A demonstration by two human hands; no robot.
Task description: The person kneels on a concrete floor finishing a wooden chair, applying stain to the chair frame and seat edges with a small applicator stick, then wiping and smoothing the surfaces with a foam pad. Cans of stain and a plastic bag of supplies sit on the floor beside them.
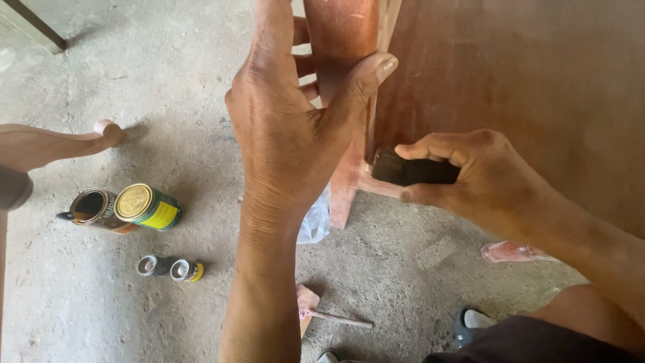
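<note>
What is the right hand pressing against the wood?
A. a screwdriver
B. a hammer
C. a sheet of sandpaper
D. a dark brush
D: the right hand holds a dark brush with its bristle end against the reddish wooden leg, which the left hand grips higher up.

Bare forearms, dark shorts, grey sandals (470,323)
</note>
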